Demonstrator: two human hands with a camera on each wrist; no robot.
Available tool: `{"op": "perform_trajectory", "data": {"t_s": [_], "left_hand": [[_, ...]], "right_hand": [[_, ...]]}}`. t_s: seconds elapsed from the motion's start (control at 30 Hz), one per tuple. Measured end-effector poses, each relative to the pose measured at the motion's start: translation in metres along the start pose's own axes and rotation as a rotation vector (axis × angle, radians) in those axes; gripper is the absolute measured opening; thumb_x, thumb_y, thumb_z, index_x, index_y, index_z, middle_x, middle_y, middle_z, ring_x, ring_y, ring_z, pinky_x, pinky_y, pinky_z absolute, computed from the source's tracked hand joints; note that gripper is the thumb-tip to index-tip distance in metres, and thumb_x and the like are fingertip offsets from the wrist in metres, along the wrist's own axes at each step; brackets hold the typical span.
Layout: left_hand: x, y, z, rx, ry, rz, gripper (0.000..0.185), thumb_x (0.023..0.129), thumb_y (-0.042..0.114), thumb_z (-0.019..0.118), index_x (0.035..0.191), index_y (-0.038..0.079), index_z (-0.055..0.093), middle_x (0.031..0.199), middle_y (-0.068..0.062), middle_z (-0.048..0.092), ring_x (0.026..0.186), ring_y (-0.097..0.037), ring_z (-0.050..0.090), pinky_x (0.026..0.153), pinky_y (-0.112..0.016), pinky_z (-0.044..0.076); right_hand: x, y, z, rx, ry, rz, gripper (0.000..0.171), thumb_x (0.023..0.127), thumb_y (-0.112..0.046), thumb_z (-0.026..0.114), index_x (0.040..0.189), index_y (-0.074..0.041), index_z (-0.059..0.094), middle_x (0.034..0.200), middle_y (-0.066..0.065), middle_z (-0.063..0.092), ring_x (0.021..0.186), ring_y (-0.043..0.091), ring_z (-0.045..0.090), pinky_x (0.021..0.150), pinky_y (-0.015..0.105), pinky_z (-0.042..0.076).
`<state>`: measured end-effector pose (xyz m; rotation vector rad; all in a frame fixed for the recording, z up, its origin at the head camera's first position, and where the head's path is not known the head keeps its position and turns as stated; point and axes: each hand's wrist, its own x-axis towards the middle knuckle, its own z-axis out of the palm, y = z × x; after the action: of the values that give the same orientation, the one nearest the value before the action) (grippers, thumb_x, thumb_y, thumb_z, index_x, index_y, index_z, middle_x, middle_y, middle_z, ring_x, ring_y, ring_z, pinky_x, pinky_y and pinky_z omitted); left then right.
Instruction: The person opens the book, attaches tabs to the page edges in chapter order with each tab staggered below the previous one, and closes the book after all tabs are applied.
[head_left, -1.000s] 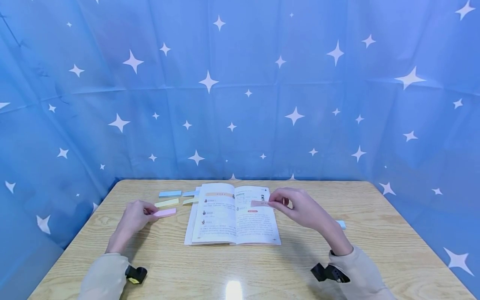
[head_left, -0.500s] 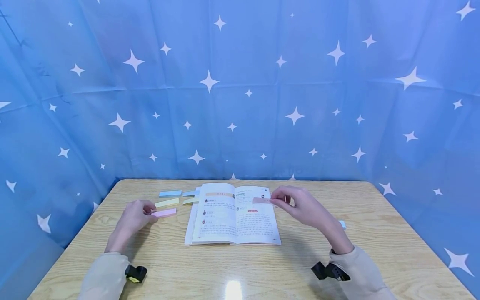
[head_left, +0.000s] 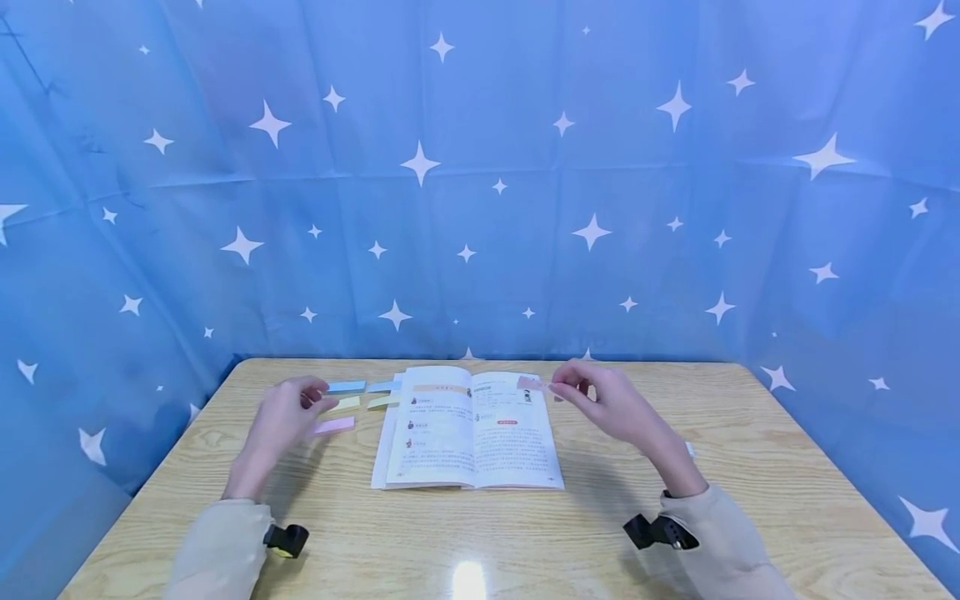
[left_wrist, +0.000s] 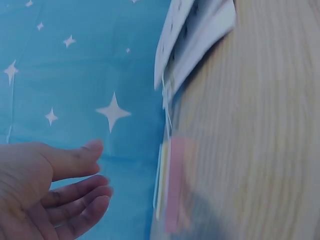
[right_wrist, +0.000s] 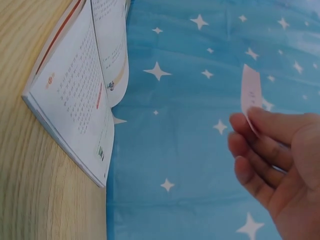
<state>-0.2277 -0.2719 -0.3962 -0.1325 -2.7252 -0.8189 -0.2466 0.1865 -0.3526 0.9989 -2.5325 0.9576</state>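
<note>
My right hand pinches a pink sticky note between thumb and index finger. It overlaps the upper right page of an open book in the head view. Faint writing shows on the note in the right wrist view, where it stands upright above the fingertips. My left hand is raised over the sticky note pads at left, its fingers loosely bent with nothing between them. Those pads are pink, yellow and blue, and the hand partly covers them.
Blue and yellow sticky tabs stick out from the book's left edge. A small pale blue object shows beside my right forearm. Behind the wooden table hangs a blue curtain with white stars.
My left hand has left the pink pad and moved up, farther from me. My right hand has shifted slightly right and away, carrying the pink sticky note.
</note>
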Motion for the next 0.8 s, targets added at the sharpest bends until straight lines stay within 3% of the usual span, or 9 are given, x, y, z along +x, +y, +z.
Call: {"op": "perform_trajectory", "data": {"t_s": [0.37,0.8], "left_hand": [[0.008,0.034,0.013,-0.033,0.026,0.131,0.023,0.092,0.014,0.076,0.108,-0.001,0.073,0.088,-0.007,0.068,0.079,-0.021,0.063,0.07,-0.04,0.053],[0.015,0.06,0.034,-0.039,0.001,0.163,0.022,0.091,0.013,0.076,0.11,0.001,0.074,0.097,-0.011,0.069,0.085,-0.025,0.062,0.072,-0.038,0.052]], "right_hand": [[0.004,0.011,0.002,0.009,0.066,0.094,0.009,0.101,-0.013,0.064,0.104,-0.011,0.072,0.08,-0.008,0.064,0.067,0.013,0.053,0.055,0.027,0.042],[0.003,0.031,0.01,0.099,0.105,0.275,0.019,0.102,-0.023,0.063,0.11,-0.008,0.072,0.089,0.007,0.071,0.077,0.017,0.063,0.06,0.029,0.047]]}}
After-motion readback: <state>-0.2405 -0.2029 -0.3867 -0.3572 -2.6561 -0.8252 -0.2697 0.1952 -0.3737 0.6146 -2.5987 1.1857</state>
